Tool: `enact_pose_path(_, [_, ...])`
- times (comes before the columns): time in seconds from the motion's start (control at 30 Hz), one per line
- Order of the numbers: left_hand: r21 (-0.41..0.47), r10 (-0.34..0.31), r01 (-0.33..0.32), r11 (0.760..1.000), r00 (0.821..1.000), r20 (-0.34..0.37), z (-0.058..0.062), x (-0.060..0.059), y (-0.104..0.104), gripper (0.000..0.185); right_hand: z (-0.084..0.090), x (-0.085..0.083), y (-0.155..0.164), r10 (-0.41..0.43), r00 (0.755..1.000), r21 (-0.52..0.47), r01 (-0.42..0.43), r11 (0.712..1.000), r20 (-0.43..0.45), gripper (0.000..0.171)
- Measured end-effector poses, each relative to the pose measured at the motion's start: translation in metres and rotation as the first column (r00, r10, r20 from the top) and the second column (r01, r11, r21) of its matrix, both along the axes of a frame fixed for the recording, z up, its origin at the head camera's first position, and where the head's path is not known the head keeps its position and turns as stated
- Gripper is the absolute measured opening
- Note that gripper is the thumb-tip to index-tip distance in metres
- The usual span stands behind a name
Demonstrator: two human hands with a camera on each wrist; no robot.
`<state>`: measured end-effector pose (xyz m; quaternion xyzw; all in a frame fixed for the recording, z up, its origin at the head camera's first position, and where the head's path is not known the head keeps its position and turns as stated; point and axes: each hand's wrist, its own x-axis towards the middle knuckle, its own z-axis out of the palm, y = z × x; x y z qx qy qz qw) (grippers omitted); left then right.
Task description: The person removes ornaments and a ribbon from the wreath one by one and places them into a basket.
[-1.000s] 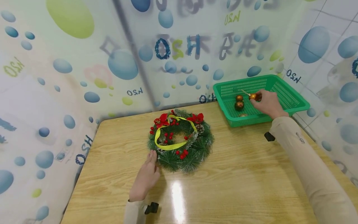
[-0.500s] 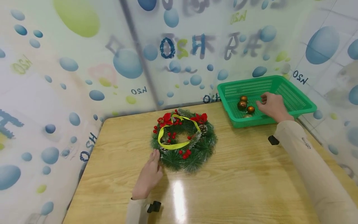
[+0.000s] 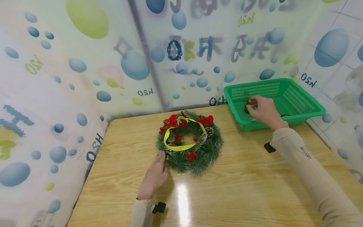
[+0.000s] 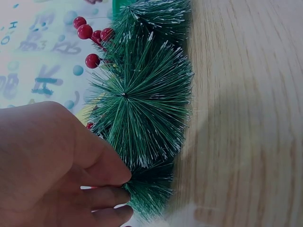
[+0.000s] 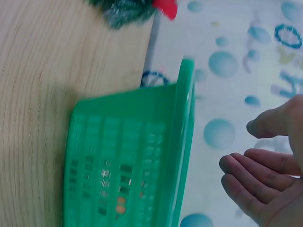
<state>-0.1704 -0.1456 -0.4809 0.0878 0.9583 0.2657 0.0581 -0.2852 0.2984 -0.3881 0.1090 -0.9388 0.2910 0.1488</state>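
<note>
A green wreath [image 3: 195, 162] with red berries, red flowers, pinecones and a yellow ribbon [image 3: 181, 147] lies on the table. My left hand [image 3: 154, 176] rests its outstretched fingers against the wreath's near left edge; in the left wrist view, thumb and fingertips meet the green needles [image 4: 128, 99]. Over the green basket [image 3: 300, 118] at the back right is my right hand [image 3: 263, 110]. Its thumb and fingers are spread apart in the right wrist view, with nothing between them. Partly hidden behind it are an orange ball ornament [image 3: 249, 101] and a darker ball [image 3: 246, 109].
A wooden table [image 3: 232, 183] carries wreath and basket. Printed sheeting [image 3: 136, 69] with blue and green blobs hangs close behind and along the sides. Something small and red [image 3: 285, 115] shows inside the basket near its front wall.
My right hand has let go of an orange ball ornament in the basket and moved left over the balls. The left hand stays at the wreath. The head view has shifted slightly.
</note>
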Motion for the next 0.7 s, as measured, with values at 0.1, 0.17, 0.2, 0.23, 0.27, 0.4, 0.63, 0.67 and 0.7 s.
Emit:
enact_pose_path(0.1, [0.004, 0.004, -0.004, 1.0, 1.0, -0.001, -0.001, 0.001, 0.0, 0.067, 0.0, 0.003, -0.015, 0.035, 0.999, -0.003, -0.035, 0.999, -0.014, 0.039])
enact_pose_path(0.17, [0.001, 0.004, -0.004, 1.0, 1.0, -0.006, -0.002, 0.001, -0.001, 0.067, -0.002, 0.004, -0.025, 0.051, 0.998, 0.006, -0.051, 0.999, -0.023, 0.039])
enact_pose_path(0.2, [-0.002, 0.003, -0.003, 1.0, 1.0, -0.007, -0.002, 0.0, -0.001, 0.067, -0.002, 0.005, -0.03, 0.058, 0.998, 0.01, -0.058, 0.998, -0.027, 0.038])
enact_pose_path(0.23, [-0.004, 0.001, -0.001, 1.0, 1.0, -0.008, -0.002, 0.0, -0.001, 0.067, -0.003, 0.006, -0.036, 0.068, 0.997, 0.011, -0.067, 0.998, -0.031, 0.038])
enact_pose_path(0.27, [-0.006, 0.0, 0.0, 1.0, 1.0, -0.01, -0.002, 0.0, -0.001, 0.067, -0.003, 0.006, -0.042, 0.077, 0.996, 0.01, -0.077, 0.997, -0.037, 0.037])
enact_pose_path(0.4, [-0.006, -0.009, 0.009, 1.0, 1.0, -0.02, -0.001, -0.001, 0.0, 0.066, -0.005, 0.01, -0.065, 0.125, 0.99, 0.014, -0.124, 0.992, -0.064, 0.034])
enact_pose_path(0.63, [0.003, -0.02, 0.02, 1.0, 1.0, -0.015, 0.002, 0.0, -0.001, 0.065, -0.008, 0.016, -0.105, 0.202, 0.979, 0.011, -0.201, 0.979, -0.041, 0.035])
enact_pose_path(0.67, [0.007, -0.018, 0.018, 1.0, 1.0, -0.01, 0.002, 0.0, -0.001, 0.065, -0.009, 0.017, -0.11, 0.21, 0.977, 0.012, -0.21, 0.978, -0.041, 0.035])
enact_pose_path(0.7, [0.009, -0.015, 0.015, 1.0, 1.0, -0.006, 0.002, 0.0, -0.002, 0.065, -0.01, 0.017, -0.115, 0.219, 0.975, 0.014, -0.218, 0.976, -0.046, 0.035])
